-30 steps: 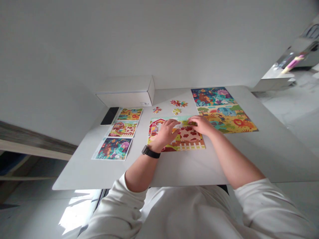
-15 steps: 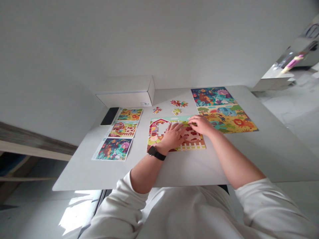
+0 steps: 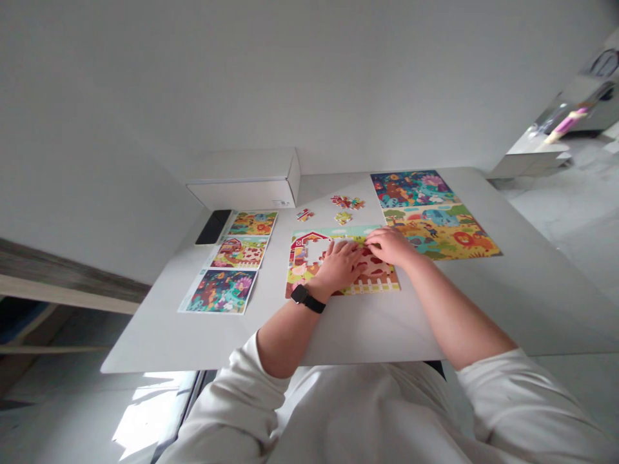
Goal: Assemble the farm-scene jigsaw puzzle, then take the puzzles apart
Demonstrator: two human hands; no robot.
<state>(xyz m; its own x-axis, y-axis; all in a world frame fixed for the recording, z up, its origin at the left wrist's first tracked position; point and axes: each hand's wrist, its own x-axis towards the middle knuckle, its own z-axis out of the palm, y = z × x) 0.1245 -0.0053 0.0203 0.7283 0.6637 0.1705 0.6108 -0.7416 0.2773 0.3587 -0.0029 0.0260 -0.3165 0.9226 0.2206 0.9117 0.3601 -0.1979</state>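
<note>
farm puzzle (image 3: pixel 373 278), part-built, middle of table (image 3: pixel 387 328): left hand (image 3: pixel 341 264) spread flat on it, gripping nothing, likely to steady it. right hand (image 3: pixel 389 245) curled at its top edge; whether it pinches a piece, cannot tell.

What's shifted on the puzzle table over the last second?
The left hand slid right across the farm puzzle, off the barn, uncovering a white gap beside it. It now lies flat next to the right hand. Nothing was picked up or let go. The right hand stayed near the puzzle's top edge; loose pieces, reference cards and finished puzzles did not move.
</note>
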